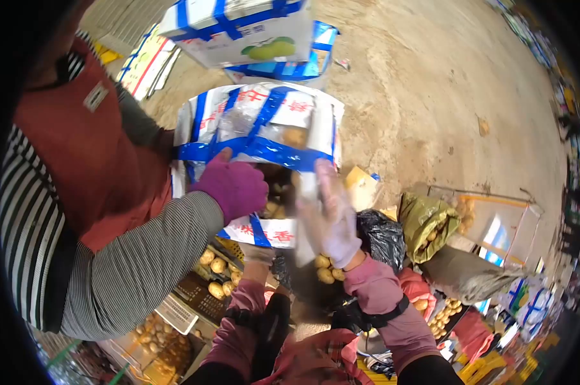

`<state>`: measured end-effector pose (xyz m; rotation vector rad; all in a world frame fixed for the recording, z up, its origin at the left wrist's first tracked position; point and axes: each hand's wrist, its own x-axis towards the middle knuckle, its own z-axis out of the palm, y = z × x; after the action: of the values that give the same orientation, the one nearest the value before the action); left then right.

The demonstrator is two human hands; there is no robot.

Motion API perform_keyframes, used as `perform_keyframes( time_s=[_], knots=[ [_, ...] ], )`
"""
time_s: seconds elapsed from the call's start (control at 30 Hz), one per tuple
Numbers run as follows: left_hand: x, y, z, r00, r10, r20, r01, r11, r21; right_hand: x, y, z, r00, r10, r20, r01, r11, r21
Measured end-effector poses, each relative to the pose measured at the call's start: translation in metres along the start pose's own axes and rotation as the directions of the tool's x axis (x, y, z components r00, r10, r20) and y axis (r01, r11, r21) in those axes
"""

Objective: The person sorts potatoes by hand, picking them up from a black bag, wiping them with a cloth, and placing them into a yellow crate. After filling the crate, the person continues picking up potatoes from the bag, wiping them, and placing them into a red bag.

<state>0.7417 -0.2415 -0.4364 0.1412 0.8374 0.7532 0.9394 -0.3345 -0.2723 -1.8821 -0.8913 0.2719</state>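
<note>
A white cardboard box (274,232) with red lettering and blue tape stands in front of me. Potatoes show through its opening and under clear plastic. My right hand (336,221), in a pale glove, is at the box's right side, its fingers stretched out and blurred by motion. My left hand (258,253), also gloved, reaches under the box's front edge, which hides its fingers. From the left, a co-worker's purple-gloved hand (235,186) rests at the opening, touching the blue tape.
Behind stand a stacked white carton (238,42) and a blue-taped box (315,61). Below me is a dark crate (197,295) with potatoes. To the right lie a black plastic bag (381,234), a yellow-green sack (421,224) and a wire-framed rack (505,224). The co-worker stands close at left.
</note>
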Motion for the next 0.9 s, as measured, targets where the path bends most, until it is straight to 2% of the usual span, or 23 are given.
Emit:
perform_keyframes(
  time_s=[0.1, 0.13, 0.23, 0.3, 0.37, 0.43, 0.47, 0.53, 0.57, 0.63, 0.67, 0.7, 0.77, 0.83, 0.87, 0.9],
  knots=[
    [0.005, -0.025, 0.017, 0.999, -0.042, -0.035, 0.043, 0.999, 0.022, -0.017, -0.008, -0.009, 0.99, 0.105, 0.09, -0.109, 0.993, 0.041],
    [0.007, -0.036, 0.023, 0.998, -0.059, -0.029, 0.06, 0.998, 0.036, -0.016, -0.019, -0.016, 0.982, 0.139, 0.131, -0.132, 0.989, -0.061],
    [0.015, -0.08, 0.046, 0.993, -0.117, -0.002, 0.117, 0.991, 0.06, -0.002, -0.005, -0.013, 0.99, 0.111, 0.089, -0.102, 0.99, -0.096],
    [0.02, -0.112, 0.06, 0.988, -0.151, 0.017, 0.149, 0.986, 0.078, 0.016, 0.01, -0.019, 0.996, 0.088, 0.02, -0.089, 0.996, 0.021],
    [0.024, -0.137, 0.062, 0.984, -0.178, 0.022, 0.176, 0.981, 0.076, 0.036, 0.033, -0.035, 0.998, 0.056, 0.014, -0.057, 0.978, 0.199],
    [0.028, -0.148, 0.062, 0.983, -0.185, 0.02, 0.183, 0.98, 0.076, 0.06, 0.046, -0.046, 0.954, 0.297, -0.039, -0.282, 0.935, 0.216],
    [0.03, -0.147, 0.063, 0.984, -0.177, 0.021, 0.175, 0.982, 0.071, 0.069, 0.058, -0.045, 0.942, 0.334, 0.018, -0.31, 0.85, 0.425],
    [0.034, -0.138, 0.06, 0.989, -0.149, 0.014, 0.148, 0.987, 0.064, 0.082, 0.084, -0.025, 0.893, 0.381, 0.238, -0.414, 0.492, 0.766],
    [0.039, -0.132, 0.06, 0.991, -0.132, 0.013, 0.131, 0.99, 0.056, 0.085, 0.094, -0.02, 0.829, 0.468, 0.307, -0.559, 0.703, 0.439],
    [0.053, -0.111, 0.061, 0.996, -0.093, 0.006, 0.093, 0.995, 0.031, 0.071, 0.082, 0.01, 0.827, 0.465, 0.316, -0.558, 0.609, 0.564],
    [0.058, -0.094, 0.058, 0.998, -0.064, -0.004, 0.064, 0.998, 0.014, 0.065, 0.06, 0.027, 0.858, 0.391, 0.334, -0.497, 0.465, 0.733],
    [0.066, -0.073, 0.053, 0.999, -0.032, -0.017, 0.032, 0.999, 0.008, 0.059, 0.054, 0.059, 0.81, 0.455, 0.369, -0.557, 0.405, 0.725],
    [0.081, -0.021, 0.045, 0.999, 0.041, -0.034, -0.041, 0.999, 0.006, 0.055, 0.036, 0.124, 0.813, 0.468, 0.346, -0.563, 0.48, 0.673],
    [0.101, 0.034, 0.029, 0.993, 0.101, -0.056, -0.101, 0.995, 0.001, 0.064, -0.02, 0.143, 0.791, 0.5, 0.353, -0.599, 0.513, 0.615],
    [0.108, 0.061, 0.023, 0.99, 0.122, -0.074, -0.122, 0.992, 0.005, 0.069, -0.035, 0.162, 0.735, 0.535, 0.417, -0.666, 0.451, 0.594],
    [0.115, 0.086, 0.017, 0.987, 0.133, -0.09, -0.133, 0.991, 0.008, 0.072, -0.032, 0.201, 0.741, 0.485, 0.465, -0.661, 0.401, 0.635]
  ],
)
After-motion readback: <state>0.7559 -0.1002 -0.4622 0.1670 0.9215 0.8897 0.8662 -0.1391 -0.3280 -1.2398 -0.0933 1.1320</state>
